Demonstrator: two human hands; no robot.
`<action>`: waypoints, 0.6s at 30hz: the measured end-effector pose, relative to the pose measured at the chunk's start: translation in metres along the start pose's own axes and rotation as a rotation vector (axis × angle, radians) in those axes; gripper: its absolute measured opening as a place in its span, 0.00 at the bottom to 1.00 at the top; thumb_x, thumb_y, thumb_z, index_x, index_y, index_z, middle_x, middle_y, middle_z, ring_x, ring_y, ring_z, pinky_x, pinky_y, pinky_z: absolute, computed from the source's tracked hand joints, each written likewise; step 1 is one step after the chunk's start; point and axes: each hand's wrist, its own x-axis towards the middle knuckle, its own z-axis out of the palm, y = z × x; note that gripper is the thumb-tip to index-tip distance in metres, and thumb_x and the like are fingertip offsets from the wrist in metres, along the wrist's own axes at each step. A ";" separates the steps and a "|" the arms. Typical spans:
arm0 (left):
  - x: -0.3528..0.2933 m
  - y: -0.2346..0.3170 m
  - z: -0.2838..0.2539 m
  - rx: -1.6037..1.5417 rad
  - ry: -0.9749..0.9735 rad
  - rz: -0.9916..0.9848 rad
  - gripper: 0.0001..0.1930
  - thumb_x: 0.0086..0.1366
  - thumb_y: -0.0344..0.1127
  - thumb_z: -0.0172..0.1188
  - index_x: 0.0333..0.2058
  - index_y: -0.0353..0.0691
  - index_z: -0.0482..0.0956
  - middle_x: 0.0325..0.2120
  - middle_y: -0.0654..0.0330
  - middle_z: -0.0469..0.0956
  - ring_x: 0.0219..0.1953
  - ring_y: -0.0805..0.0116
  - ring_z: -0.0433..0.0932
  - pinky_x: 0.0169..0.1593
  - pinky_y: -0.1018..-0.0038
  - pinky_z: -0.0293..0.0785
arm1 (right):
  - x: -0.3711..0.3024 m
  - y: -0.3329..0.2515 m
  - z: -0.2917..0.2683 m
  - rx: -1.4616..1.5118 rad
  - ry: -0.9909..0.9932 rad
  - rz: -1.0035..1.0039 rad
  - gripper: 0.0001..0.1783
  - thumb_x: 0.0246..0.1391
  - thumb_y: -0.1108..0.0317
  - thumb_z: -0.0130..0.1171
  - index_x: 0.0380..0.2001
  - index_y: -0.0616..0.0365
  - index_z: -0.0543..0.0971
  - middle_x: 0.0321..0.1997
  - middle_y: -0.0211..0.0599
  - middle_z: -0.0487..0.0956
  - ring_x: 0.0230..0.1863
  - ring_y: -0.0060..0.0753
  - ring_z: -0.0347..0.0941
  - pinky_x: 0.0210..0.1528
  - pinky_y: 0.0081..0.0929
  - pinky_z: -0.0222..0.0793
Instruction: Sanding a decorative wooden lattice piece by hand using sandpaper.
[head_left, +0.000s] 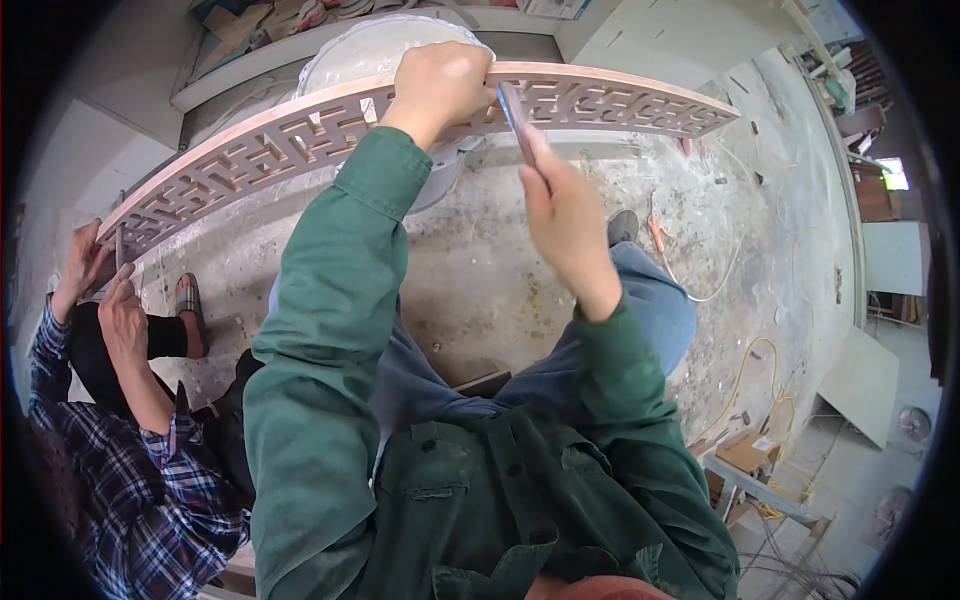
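A long wooden lattice panel [560, 72] with a cut-out geometric pattern stands on edge before me, curving across the upper view. My left hand [440, 85] is closed over its top edge near the middle. In my right hand [570, 215] is a narrow flat bar [517, 115], perhaps a file or sanding stick; its far end meets the lattice just right of my left hand. The fingers wrap its near end. Whether the bar's tip enters an opening I cannot tell.
Under and behind the panel is a large white-topped round tub [390, 40]. At the left a co-worker's hand [125, 325] holds a thin tool at the panel's end. An orange-handled tool [656, 232] and a cable [730, 265] lie on the stained floor.
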 end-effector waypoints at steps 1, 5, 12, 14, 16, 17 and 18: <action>0.000 -0.003 0.002 0.002 0.001 -0.007 0.12 0.47 0.44 0.67 0.27 0.44 0.83 0.26 0.55 0.82 0.34 0.55 0.82 0.38 0.61 0.77 | 0.001 -0.003 0.003 0.002 -0.005 -0.005 0.24 0.57 0.72 0.52 0.59 0.52 0.71 0.36 0.55 0.79 0.38 0.59 0.76 0.39 0.45 0.72; 0.005 -0.003 0.001 0.008 0.011 0.050 0.11 0.47 0.41 0.66 0.28 0.43 0.80 0.25 0.54 0.81 0.33 0.53 0.81 0.35 0.59 0.76 | 0.017 -0.006 0.004 -0.308 -0.057 0.027 0.29 0.54 0.73 0.54 0.61 0.54 0.69 0.30 0.50 0.76 0.31 0.53 0.77 0.32 0.45 0.73; 0.000 -0.005 0.000 -0.029 -0.007 0.024 0.13 0.46 0.42 0.67 0.28 0.42 0.80 0.25 0.53 0.81 0.34 0.52 0.81 0.35 0.59 0.76 | 0.033 0.000 0.000 -0.447 -0.101 -0.106 0.35 0.50 0.72 0.55 0.65 0.52 0.64 0.29 0.47 0.76 0.27 0.51 0.78 0.28 0.45 0.75; 0.001 -0.002 0.000 0.004 -0.010 0.011 0.13 0.46 0.43 0.67 0.28 0.43 0.81 0.25 0.53 0.81 0.34 0.53 0.81 0.35 0.59 0.76 | 0.015 -0.003 0.003 -0.506 -0.104 -0.084 0.35 0.49 0.73 0.55 0.64 0.52 0.66 0.29 0.47 0.76 0.26 0.50 0.77 0.27 0.43 0.75; 0.001 -0.002 -0.002 0.032 -0.021 0.006 0.13 0.46 0.43 0.67 0.29 0.43 0.81 0.26 0.53 0.81 0.34 0.53 0.81 0.35 0.59 0.76 | 0.014 -0.001 0.003 -0.567 -0.107 -0.050 0.34 0.48 0.73 0.55 0.63 0.51 0.67 0.28 0.46 0.76 0.24 0.49 0.77 0.26 0.41 0.75; 0.002 -0.001 -0.002 0.015 -0.010 0.015 0.13 0.45 0.43 0.67 0.28 0.43 0.81 0.26 0.53 0.81 0.34 0.52 0.81 0.35 0.59 0.76 | 0.023 0.000 0.002 -0.555 -0.072 -0.083 0.32 0.50 0.73 0.54 0.62 0.50 0.67 0.28 0.46 0.75 0.25 0.50 0.76 0.26 0.42 0.73; 0.003 0.001 -0.001 -0.004 0.000 0.028 0.13 0.45 0.43 0.67 0.28 0.43 0.81 0.26 0.53 0.81 0.34 0.52 0.81 0.35 0.59 0.76 | 0.033 0.005 0.002 -0.546 -0.036 -0.110 0.31 0.52 0.74 0.54 0.62 0.48 0.68 0.28 0.45 0.75 0.27 0.51 0.75 0.27 0.43 0.72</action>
